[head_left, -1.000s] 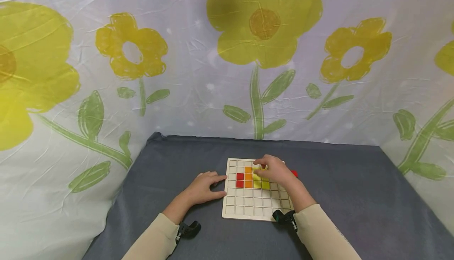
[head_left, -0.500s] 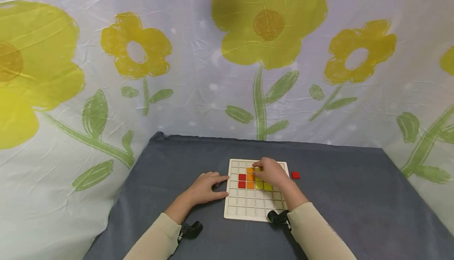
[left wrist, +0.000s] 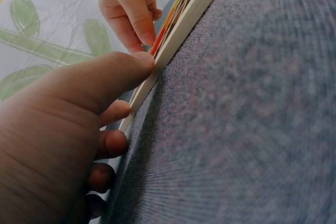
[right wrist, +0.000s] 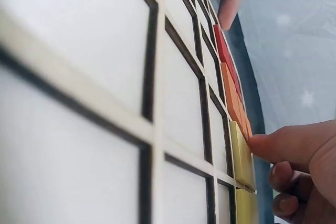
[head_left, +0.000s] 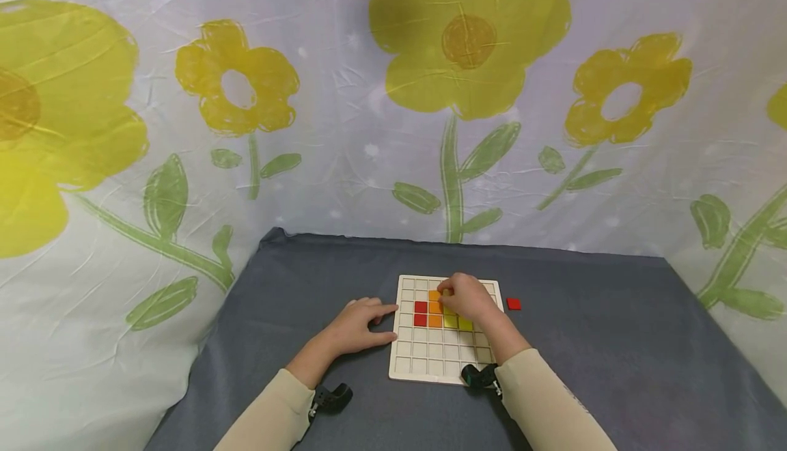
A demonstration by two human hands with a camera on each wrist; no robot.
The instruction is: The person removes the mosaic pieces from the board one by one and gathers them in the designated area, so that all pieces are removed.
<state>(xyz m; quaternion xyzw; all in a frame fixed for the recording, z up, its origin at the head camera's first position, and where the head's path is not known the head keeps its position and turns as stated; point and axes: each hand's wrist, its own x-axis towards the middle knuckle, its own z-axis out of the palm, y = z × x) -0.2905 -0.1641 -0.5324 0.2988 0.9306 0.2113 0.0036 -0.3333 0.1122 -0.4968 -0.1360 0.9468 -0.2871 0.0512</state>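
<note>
A pale wooden grid board (head_left: 418, 366) lies on the dark cloth. Red tiles (head_left: 421, 313), orange tiles (head_left: 435, 314) and yellow tiles (head_left: 458, 322) fill some of its squares side by side. My left hand (head_left: 353, 326) rests beside the board, its thumb and forefinger touching the left edge. Over the yellow tiles, my right hand (head_left: 468, 298) reaches down with thumb and forefinger at the upper orange and yellow squares. In the right wrist view the thumb (right wrist: 268, 146) touches where orange and yellow tiles meet; whether a tile is pinched is hidden.
One loose red tile (head_left: 514, 304) lies on the dark cloth (head_left: 584, 342) just right of the board. Behind the table hangs a white backdrop (head_left: 332, 178) printed with yellow flowers. A black wrist camera (head_left: 479, 376) sits over the board's near edge.
My right hand has shifted a little left over the board, its fingertips drawing closer together, and the loose red tile now shows fully. The left hand stays at the board's edge.
</note>
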